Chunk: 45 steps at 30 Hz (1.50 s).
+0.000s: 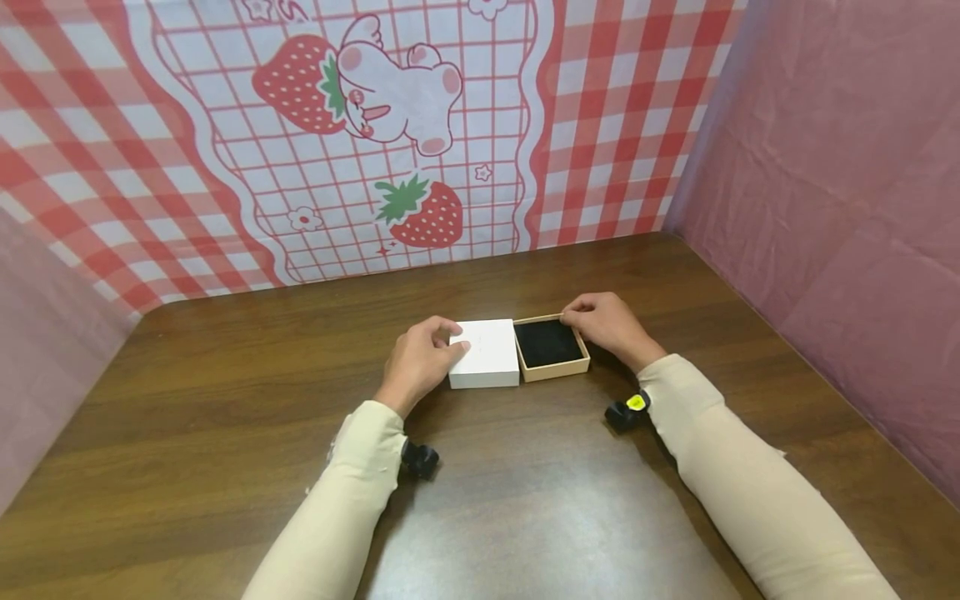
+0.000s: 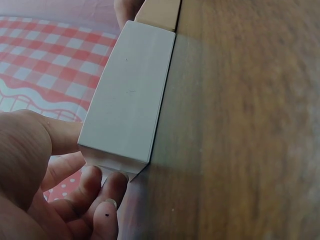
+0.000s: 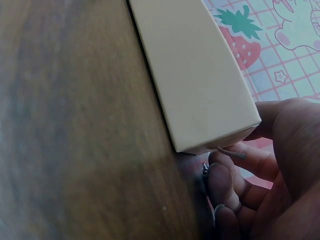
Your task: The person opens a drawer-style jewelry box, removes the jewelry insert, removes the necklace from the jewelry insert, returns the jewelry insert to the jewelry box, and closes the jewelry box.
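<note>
A white box lid (image 1: 483, 354) lies top side up on the table, its left end in my left hand (image 1: 420, 358). The thumb reaches over its top and the fingers (image 2: 87, 185) curl at its end face. Right beside the lid stands an open tan box (image 1: 555, 369), about the same size. A black cushion (image 1: 547, 342) fills the inside of that box. My right hand (image 1: 603, 321) pinches the box's far right corner, fingers (image 3: 220, 182) bent by its end wall. A thin light strip (image 3: 232, 152) shows between those fingers and the wall.
The brown wooden table (image 1: 487, 492) runs up to a red-and-white checked cloth (image 1: 615, 125) with strawberries at the back. A pink cloth (image 1: 840, 192) hangs along the right side. Black wrist cameras (image 1: 624, 414) sit on both sleeves, low over the table.
</note>
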### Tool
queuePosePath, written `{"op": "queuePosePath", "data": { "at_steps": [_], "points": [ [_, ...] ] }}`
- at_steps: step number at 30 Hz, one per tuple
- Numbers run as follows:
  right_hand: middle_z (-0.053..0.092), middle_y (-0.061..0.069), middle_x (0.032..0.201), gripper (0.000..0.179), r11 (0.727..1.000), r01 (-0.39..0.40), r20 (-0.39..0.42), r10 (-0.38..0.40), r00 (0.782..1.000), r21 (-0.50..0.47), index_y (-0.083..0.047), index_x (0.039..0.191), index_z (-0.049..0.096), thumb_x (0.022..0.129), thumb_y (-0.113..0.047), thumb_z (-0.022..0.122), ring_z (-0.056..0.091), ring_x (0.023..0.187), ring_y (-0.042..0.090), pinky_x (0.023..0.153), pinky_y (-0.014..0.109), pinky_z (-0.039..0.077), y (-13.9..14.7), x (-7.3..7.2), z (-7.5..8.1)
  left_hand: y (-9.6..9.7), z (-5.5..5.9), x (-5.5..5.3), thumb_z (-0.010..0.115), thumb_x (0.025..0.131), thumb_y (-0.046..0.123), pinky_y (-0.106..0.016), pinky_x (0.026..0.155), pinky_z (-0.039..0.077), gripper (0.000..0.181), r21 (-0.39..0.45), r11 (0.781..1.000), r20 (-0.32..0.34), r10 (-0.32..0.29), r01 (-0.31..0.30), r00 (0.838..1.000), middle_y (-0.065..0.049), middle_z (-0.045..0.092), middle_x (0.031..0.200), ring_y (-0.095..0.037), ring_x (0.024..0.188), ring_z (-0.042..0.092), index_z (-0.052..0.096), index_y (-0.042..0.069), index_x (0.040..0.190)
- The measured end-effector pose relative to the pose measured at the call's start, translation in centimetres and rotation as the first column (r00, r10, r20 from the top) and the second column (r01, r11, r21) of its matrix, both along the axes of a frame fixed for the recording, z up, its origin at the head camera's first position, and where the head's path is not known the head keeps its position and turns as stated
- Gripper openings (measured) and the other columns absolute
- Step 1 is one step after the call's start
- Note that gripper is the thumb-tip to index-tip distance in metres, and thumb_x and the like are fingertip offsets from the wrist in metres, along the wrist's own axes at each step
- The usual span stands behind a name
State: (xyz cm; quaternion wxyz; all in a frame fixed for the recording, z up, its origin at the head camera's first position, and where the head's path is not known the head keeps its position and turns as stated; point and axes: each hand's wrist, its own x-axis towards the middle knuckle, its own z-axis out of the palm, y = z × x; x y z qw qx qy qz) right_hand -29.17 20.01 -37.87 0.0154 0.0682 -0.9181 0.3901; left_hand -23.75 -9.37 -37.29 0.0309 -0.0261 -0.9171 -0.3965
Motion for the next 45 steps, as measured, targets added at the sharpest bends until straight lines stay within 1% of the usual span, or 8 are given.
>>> {"op": "queuePosePath", "data": {
  "at_steps": [10,18,23,26,34,45],
  "points": [
    [0.065,0.004,0.08,0.024,1.0,-0.002,-0.006,0.002,1.0,0.004,-0.004,0.102,0.076,0.093,-0.024,0.065,0.057,0.083,0.023,0.076,0.035,0.043,-0.09,-0.1,0.02,-0.07,0.1,-0.05,0.074,0.09,0.038,-0.036,0.064,0.044,0.028,-0.001,1.0,0.019,0.003,-0.002,1.0,0.0,0.065,0.088,-0.019,0.073,0.058,0.07,0.024,0.114],
    [0.067,0.009,0.093,0.025,1.0,0.009,0.013,-0.009,1.0,0.009,-0.004,0.104,0.076,0.094,-0.025,0.065,0.057,0.089,0.025,0.08,0.036,0.043,-0.17,-0.05,0.13,-0.13,0.02,-0.05,0.073,0.091,0.039,-0.035,0.064,0.043,0.029,0.003,1.0,0.015,-0.002,0.001,1.0,-0.001,0.065,0.087,-0.019,0.072,0.058,0.07,0.023,0.115],
    [0.068,0.01,0.095,0.026,1.0,0.014,0.01,-0.014,1.0,0.017,-0.005,0.103,0.076,0.093,-0.026,0.065,0.057,0.09,0.025,0.08,0.037,0.043,-0.19,0.05,0.19,-0.11,-0.06,-0.02,0.073,0.09,0.038,-0.035,0.063,0.043,0.029,0.012,1.0,0.008,-0.007,0.007,1.0,-0.001,0.065,0.086,-0.019,0.071,0.057,0.07,0.023,0.115],
    [0.068,0.009,0.094,0.026,1.0,0.013,0.008,-0.013,1.0,0.019,-0.005,0.103,0.076,0.093,-0.027,0.065,0.057,0.089,0.025,0.08,0.037,0.043,-0.17,0.09,0.21,-0.06,-0.09,0.0,0.073,0.09,0.038,-0.036,0.063,0.043,0.028,0.016,1.0,0.005,-0.006,0.006,1.0,-0.001,0.064,0.086,-0.019,0.071,0.057,0.07,0.023,0.114],
    [0.065,0.006,0.079,0.024,1.0,0.004,0.017,-0.004,1.0,0.0,-0.004,0.102,0.075,0.093,-0.025,0.066,0.057,0.079,0.023,0.072,0.035,0.045,-0.04,0.05,0.12,0.2,-0.25,-0.07,0.071,0.092,0.04,-0.037,0.064,0.043,0.028,0.014,1.0,0.021,0.004,-0.005,1.0,-0.001,0.063,0.088,-0.02,0.072,0.057,0.068,0.025,0.115],
    [0.064,0.005,0.078,0.024,1.0,0.0,0.018,0.0,1.0,-0.003,-0.003,0.103,0.075,0.093,-0.024,0.067,0.056,0.076,0.022,0.069,0.034,0.044,-0.05,0.04,0.04,0.26,-0.3,-0.05,0.071,0.092,0.04,-0.037,0.064,0.043,0.028,0.011,1.0,0.02,0.005,-0.006,1.0,0.0,0.063,0.088,-0.019,0.071,0.056,0.068,0.025,0.115]
  ]
}}
